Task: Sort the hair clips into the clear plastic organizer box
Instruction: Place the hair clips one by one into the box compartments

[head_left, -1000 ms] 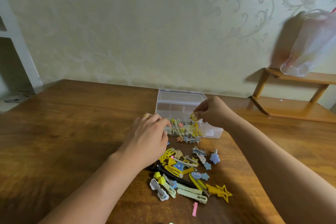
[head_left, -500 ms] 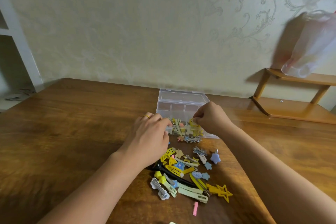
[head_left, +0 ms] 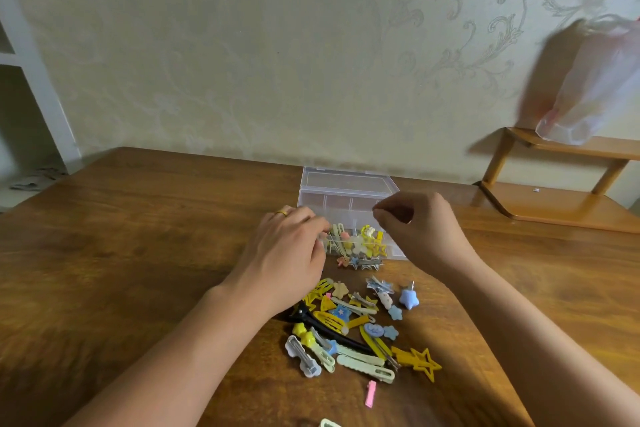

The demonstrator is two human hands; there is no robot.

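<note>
Your left hand [head_left: 289, 253] rests palm-down at the near left corner of the clear organizer box [head_left: 346, 198], fingers loosely bent against its front wall; whether that grip actually clasps the box cannot be told, as the fingertips are hidden. Your right hand [head_left: 420, 229] hovers above the box's right side, fingers curled inward with thumb and forefinger brought together; nothing can be seen between them, so whether that grip pinches a clip cannot be told. The box stands on the bench [head_left: 121, 236] with its lid laid open behind; the front compartments hold yellow and pale clips [head_left: 363, 239], lying just below and left of the right grip. A few clips [head_left: 362, 262] lie touching the box's front wall; the loose pile of hair clips [head_left: 353, 326] lies nearer you, between your forearms, apart from both grips; a yellow star clip [head_left: 420, 362] sits at its right edge, a pink clip [head_left: 370, 393] nearest you.
</note>
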